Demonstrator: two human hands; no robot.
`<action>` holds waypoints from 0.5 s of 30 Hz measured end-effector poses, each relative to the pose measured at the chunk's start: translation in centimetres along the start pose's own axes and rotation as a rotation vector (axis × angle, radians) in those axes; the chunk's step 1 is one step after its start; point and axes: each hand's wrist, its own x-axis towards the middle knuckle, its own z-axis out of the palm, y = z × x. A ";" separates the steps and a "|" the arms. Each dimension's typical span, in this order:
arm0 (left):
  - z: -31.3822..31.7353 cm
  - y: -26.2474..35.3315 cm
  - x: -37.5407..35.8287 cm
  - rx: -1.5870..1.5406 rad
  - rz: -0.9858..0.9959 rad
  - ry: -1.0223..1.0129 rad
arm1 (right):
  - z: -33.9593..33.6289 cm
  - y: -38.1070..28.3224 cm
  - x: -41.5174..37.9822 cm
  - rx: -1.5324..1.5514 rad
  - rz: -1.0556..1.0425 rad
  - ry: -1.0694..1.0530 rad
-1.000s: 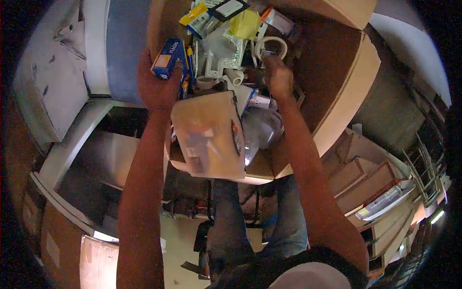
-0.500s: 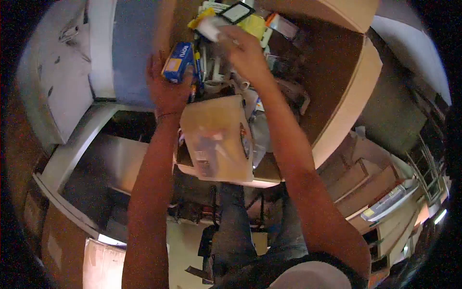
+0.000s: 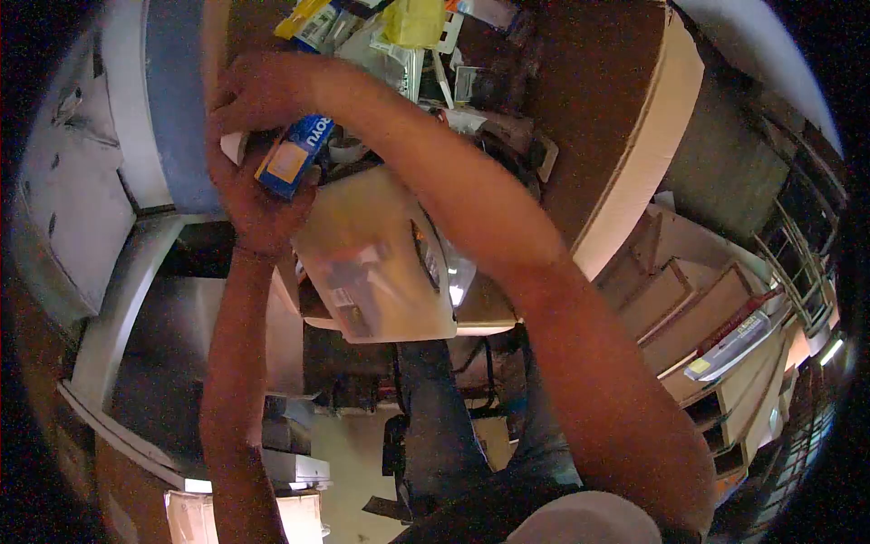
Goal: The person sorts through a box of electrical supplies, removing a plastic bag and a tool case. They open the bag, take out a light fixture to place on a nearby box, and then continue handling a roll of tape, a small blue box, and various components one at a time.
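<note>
My left hand (image 3: 258,204) grips a blue ROYU box (image 3: 294,161), its thumb on the near right side and its fingers along the left. Reaching across, my right hand (image 3: 272,89) has its fingers curled just above the left one. Part of a small white item (image 3: 234,147) shows between the two hands; the rest is covered by fingers. Below the blue box, a translucent plastic container (image 3: 381,263) with things inside leans at the near side of a big cardboard box (image 3: 625,172).
Several packets, among them a yellow pack (image 3: 414,23), lie jumbled in the cardboard box. A blue-grey panel (image 3: 177,100) stands at the left. To the right are wooden compartments (image 3: 680,299) with a clear-wrapped package (image 3: 728,349).
My right hand has swung left from the packets to my left hand, bringing the white item. My left hand and the blue box appear lower and further left, the box more tilted.
</note>
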 end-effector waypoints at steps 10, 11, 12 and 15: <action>0.2 1.8 1.0 0.349 0.106 0.102 | 0.6 7.2 -23.7 0.061 1.051 0.691; 0.2 1.8 1.2 0.337 0.100 0.092 | 0.4 8.7 -26.7 0.022 1.060 0.600; 0.2 1.9 1.4 0.325 0.094 0.087 | 0.7 10.2 -28.7 0.015 1.077 0.526; -0.5 2.5 2.0 0.395 0.107 -0.001 | 0.9 13.0 -31.5 0.058 1.108 0.419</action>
